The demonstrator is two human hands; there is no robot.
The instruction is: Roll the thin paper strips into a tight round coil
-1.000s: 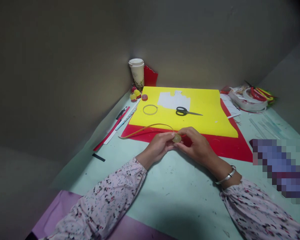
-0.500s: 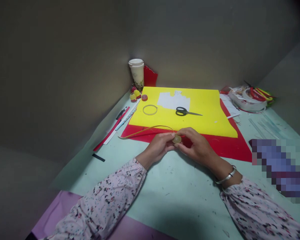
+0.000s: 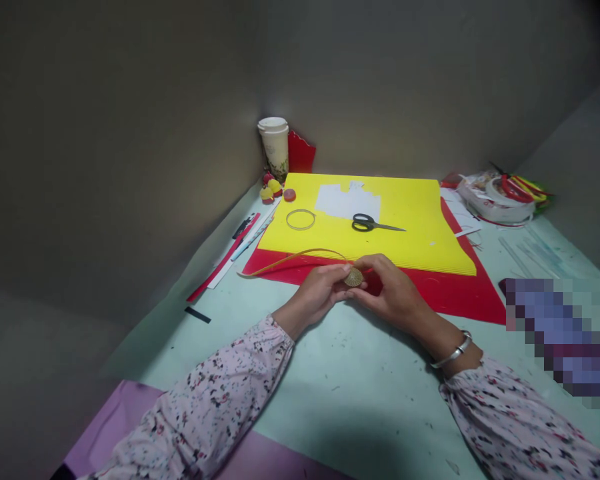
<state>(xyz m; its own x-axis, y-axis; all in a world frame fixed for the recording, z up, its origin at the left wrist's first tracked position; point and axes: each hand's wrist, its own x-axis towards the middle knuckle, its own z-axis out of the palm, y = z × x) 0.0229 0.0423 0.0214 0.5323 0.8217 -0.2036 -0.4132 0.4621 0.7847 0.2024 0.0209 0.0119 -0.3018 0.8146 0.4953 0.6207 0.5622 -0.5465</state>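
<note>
Between my hands is a small round gold-coloured coil [image 3: 353, 277] with a ridged, patterned face. A long thin golden strip [image 3: 300, 255] runs from it and arcs away to the left. My left hand [image 3: 323, 290] pinches the coil's left edge with thumb and fingers. The fingertips of my right hand [image 3: 387, 287] close on its upper and right side, and part of the strip's end is hidden behind them. Beyond my hands, scissors [image 3: 364, 223] with black handles and a thin ring of strip [image 3: 301, 220] lie on yellow sheets [image 3: 405, 200].
Red sheets [image 3: 473, 300] lie beneath the yellow stack. A lidded paper cup [image 3: 274, 148], small red-and-yellow pieces [image 3: 267, 194] and a tape roll [image 3: 289, 195] stand at back left. A container [image 3: 497, 200] with coloured strips is at back right. A pixelated area covers the right edge.
My right thumb has shifted slightly left and down along the coil's lower edge. The coil has tilted a little; the strip still arcs left. Everything else stays about the same.
</note>
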